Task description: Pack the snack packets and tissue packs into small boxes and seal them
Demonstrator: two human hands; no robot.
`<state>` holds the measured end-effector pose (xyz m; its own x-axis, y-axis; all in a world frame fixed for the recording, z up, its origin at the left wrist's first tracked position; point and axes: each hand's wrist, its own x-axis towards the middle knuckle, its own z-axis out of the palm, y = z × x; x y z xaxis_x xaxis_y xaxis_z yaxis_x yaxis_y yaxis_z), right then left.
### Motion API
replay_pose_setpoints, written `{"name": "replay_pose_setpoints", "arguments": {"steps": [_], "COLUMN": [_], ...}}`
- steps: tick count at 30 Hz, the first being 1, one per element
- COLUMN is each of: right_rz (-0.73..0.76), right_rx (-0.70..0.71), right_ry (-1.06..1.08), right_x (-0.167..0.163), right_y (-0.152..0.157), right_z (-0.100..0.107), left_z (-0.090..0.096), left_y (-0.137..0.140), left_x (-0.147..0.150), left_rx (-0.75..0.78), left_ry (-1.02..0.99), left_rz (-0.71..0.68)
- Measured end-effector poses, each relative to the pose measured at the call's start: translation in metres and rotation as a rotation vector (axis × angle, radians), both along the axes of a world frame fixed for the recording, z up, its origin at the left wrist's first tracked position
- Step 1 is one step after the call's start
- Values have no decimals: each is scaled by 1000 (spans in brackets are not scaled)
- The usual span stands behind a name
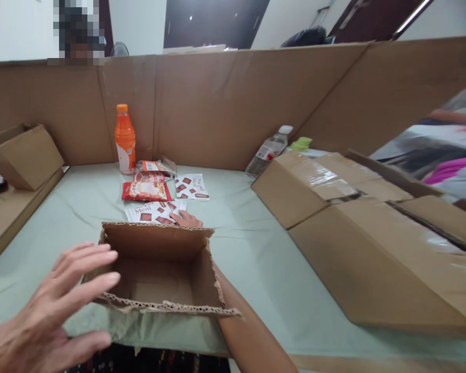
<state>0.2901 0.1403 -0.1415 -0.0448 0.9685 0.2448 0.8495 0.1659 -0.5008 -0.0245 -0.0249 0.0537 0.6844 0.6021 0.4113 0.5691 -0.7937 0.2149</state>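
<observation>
An open, empty cardboard box (155, 280) sits near the table's front edge, its torn rim facing up. My left hand (70, 295) is beside its left wall, fingers spread and thumb apart, holding nothing. Behind the box, my right hand (187, 221) reaches round from the right, and its fingertips rest on a white printed packet (155, 212) with brown squares. The box's far wall hides part of that hand. Beyond lie a red snack bag (147, 189), a second white packet (192, 186) and a small clear-and-orange pack (159, 166).
An orange drink bottle (125, 140) stands against the cardboard partition (202, 103). A clear bottle (270, 150) leans at the back right, near a green cap (302, 143). Large taped cartons (373, 248) fill the right side. Another box (27, 155) stands at left. A person is beyond the partition.
</observation>
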Motion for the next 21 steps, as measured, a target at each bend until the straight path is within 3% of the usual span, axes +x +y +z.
{"name": "replay_pose_setpoints", "arguments": {"steps": [4,8,12,17,21], "right_rz": [-66,-124,-128,-212,-326], "right_rx": [70,194,285,373,622], "right_ry": [123,287,483,642,771], "right_x": [-1,1,12,27,27], "right_y": [2,3,3,17,33], "right_z": [-4,-1,16,66,95], "left_z": [-36,-82,-104,-113,-127], "left_y": [-3,4,22,48,55], "left_x": [-36,-47,-42,-35,-37], "left_rx": [-102,-302,-485,-591,-602], "left_ry": [-173,-231,-256,-253,-249], "left_rz": [212,284,175,-60,-67]}}
